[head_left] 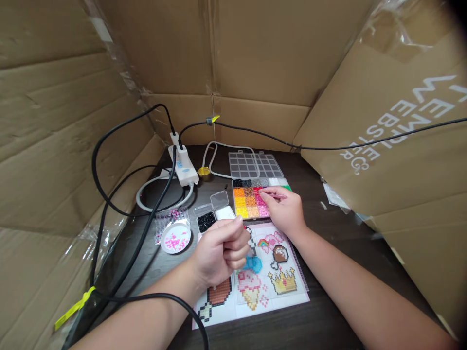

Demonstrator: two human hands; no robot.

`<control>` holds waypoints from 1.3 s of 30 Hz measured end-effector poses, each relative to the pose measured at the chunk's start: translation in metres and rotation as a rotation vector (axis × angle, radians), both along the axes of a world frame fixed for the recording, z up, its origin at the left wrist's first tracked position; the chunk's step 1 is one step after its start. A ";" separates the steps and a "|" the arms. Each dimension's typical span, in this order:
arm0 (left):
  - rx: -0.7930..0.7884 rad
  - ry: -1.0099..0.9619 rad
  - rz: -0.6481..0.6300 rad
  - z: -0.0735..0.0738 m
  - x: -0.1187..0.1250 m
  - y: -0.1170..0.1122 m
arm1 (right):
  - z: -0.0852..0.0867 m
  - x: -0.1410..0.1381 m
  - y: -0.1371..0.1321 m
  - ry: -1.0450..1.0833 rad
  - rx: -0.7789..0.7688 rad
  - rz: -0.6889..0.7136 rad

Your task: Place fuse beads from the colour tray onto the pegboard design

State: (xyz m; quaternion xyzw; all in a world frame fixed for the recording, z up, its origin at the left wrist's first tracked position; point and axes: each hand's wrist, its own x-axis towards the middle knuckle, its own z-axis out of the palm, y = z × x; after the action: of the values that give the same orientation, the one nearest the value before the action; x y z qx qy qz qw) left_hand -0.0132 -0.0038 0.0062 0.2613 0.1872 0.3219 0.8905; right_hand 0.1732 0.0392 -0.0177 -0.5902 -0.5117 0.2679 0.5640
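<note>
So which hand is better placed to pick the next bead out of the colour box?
Likely the right hand: it holds tweezers whose tip is already over the red and pink cells of the bead box. The left hand is curled into a loose fist above the pattern sheet, away from the box.

Beside the right hand point(286, 210), the bead box point(255, 199) holds black, orange, yellow, red and pink beads; under the left hand point(221, 250), a white pattern sheet point(262, 277) shows a yellow crown.
</note>
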 end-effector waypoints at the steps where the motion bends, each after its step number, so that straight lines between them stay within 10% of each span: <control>1: -0.003 0.001 -0.001 0.000 0.000 0.000 | 0.000 0.000 0.000 -0.001 0.004 0.002; 39: 0.000 -0.014 -0.018 -0.003 0.000 -0.001 | 0.001 -0.001 0.005 0.036 -0.034 -0.037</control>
State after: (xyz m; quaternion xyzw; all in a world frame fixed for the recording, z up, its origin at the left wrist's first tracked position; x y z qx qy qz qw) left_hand -0.0129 -0.0046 0.0029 0.2609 0.1786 0.3159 0.8946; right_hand 0.1727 0.0440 -0.0165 -0.6040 -0.4859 0.2765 0.5680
